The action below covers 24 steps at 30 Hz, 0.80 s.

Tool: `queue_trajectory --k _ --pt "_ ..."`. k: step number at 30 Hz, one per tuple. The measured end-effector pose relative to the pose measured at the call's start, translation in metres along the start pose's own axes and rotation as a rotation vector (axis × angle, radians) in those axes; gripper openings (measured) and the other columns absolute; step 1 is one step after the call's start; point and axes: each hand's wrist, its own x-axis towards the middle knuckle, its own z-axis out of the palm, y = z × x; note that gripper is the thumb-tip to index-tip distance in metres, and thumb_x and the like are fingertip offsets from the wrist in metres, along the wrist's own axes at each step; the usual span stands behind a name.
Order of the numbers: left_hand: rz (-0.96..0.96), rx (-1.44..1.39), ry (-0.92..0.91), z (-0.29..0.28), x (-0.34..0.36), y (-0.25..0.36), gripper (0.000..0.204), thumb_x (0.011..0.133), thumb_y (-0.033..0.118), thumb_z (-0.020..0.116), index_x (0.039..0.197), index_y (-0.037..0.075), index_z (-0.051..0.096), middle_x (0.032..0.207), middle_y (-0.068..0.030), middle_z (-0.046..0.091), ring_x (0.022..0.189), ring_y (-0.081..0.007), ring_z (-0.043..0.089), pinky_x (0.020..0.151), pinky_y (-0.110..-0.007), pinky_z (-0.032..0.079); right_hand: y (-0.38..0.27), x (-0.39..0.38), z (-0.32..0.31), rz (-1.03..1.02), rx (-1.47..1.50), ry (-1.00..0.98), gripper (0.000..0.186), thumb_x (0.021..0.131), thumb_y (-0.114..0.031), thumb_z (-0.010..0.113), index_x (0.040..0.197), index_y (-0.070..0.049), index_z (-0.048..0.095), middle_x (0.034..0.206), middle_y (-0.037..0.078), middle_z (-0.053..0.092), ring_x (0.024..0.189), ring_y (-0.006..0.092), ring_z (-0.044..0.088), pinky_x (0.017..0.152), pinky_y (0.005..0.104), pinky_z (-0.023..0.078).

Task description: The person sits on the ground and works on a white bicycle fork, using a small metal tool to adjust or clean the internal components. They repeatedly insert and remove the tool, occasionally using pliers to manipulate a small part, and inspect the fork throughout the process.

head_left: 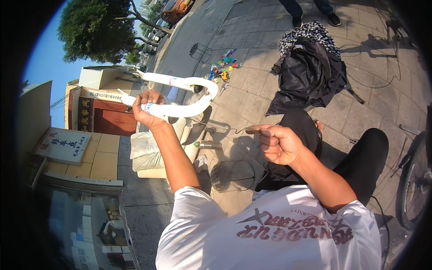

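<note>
My left hand (146, 108) is raised and closed around one leg of a white bicycle fork (189, 96). The fork's two legs point left and its curved crown sits to the right. My right hand (276, 144) is a fist held lower and to the right, apart from the fork. A thin dark tool tip (249, 130) sticks out of the fist toward the left. I cannot tell what kind of tool it is. A thin wire (220, 127) runs on the ground between the fork and the fist. My white shirt fills the bottom.
On the paved ground lie a heap of black clothing (310, 72), several small colourful parts (225, 63), a wire basket (200, 51), a silver cylinder (208, 145) and a white sack (144, 155). A bicycle wheel (416, 184) stands at right. Another person's feet (315, 18) are at the top.
</note>
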Motion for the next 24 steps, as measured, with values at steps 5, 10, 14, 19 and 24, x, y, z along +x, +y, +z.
queue_trajectory --k 5,10,14,19,24 --pt "0.171 0.158 -0.400 0.109 0.006 0.028 0.013 0.097 0.011 0.057 0.087 0.007 0.051 0.069 -0.0012 0.043 0.064 -0.0146 0.040 0.057 -0.031 0.040 -0.007 0.017 -0.005 0.003 0.028 -0.165 0.043 0.102 -0.016 0.049 0.137 0.009 0.049 0.060 -0.007 0.027 0.044 0.0061 0.021 0.041 0.0251 0.018" --pt "0.328 0.283 -0.637 0.179 0.008 0.028 0.004 0.096 0.009 0.055 0.094 0.007 0.052 0.071 -0.0021 0.045 0.067 -0.0149 0.043 0.057 -0.031 0.041 -0.020 0.029 -0.011 0.019 0.007 -0.413 0.047 0.102 -0.018 0.049 0.142 0.006 0.047 0.061 -0.006 0.028 0.048 0.0074 0.024 0.043 0.0253 0.021" --pt "0.380 0.301 -0.710 0.213 0.007 0.029 0.004 0.097 0.010 0.054 0.097 0.007 0.052 0.071 -0.0035 0.048 0.066 -0.0152 0.045 0.057 -0.031 0.042 -0.033 0.032 -0.011 -0.012 -0.006 -0.450 0.047 0.101 -0.018 0.049 0.141 0.007 0.047 0.062 -0.005 0.028 0.048 0.0080 0.024 0.044 0.0261 0.021" --pt "0.382 0.265 -0.765 0.244 0.011 0.033 0.006 0.097 0.010 0.054 0.093 0.007 0.052 0.069 -0.0036 0.049 0.065 -0.0165 0.048 0.059 -0.032 0.043 -0.050 0.034 -0.005 -0.047 -0.041 -0.410 0.046 0.102 -0.017 0.048 0.139 0.010 0.045 0.062 -0.005 0.026 0.048 0.0082 0.023 0.044 0.0262 0.020" --pt "0.417 0.335 -0.699 0.254 0.025 0.039 0.007 0.095 0.008 0.055 0.089 0.008 0.052 0.069 -0.0039 0.049 0.065 -0.0165 0.047 0.059 -0.033 0.042 -0.059 0.031 -0.006 -0.075 -0.097 -0.497 0.046 0.102 -0.017 0.048 0.141 0.009 0.048 0.061 -0.005 0.026 0.047 0.0083 0.022 0.044 0.0258 0.020"
